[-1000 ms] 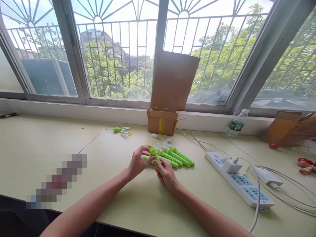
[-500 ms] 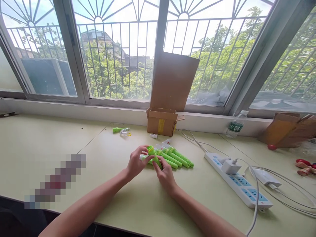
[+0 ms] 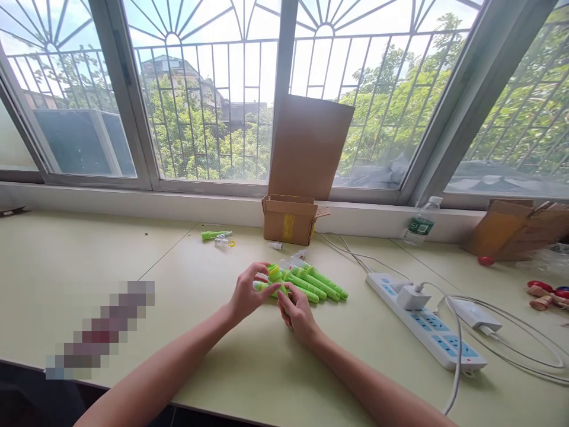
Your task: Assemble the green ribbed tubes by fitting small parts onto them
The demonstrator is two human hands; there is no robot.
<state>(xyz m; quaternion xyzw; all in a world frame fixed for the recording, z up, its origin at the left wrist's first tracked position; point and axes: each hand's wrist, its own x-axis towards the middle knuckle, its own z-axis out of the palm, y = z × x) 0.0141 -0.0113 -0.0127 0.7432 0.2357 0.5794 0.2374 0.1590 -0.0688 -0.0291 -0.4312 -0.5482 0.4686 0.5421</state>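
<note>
Head view: holding one green tube (image 3: 274, 274) tilted, in front of the left part of a row of other green tubes (image 3: 316, 283) lying side by side on the pale table (image 3: 213, 367). Pinching the held tube's yellowish upper end narrowly with the left hand (image 3: 249, 292), gripping its lower part with the right hand (image 3: 299, 312), mostly hiding that part from sight. Facing a cardboard box (image 3: 278, 226) beyond the row, with a white power strip (image 3: 425, 323) lying off to the right.

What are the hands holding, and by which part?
A green tube: the left hand grips near its yellow-ringed upper end, the right hand its lower end.
</note>
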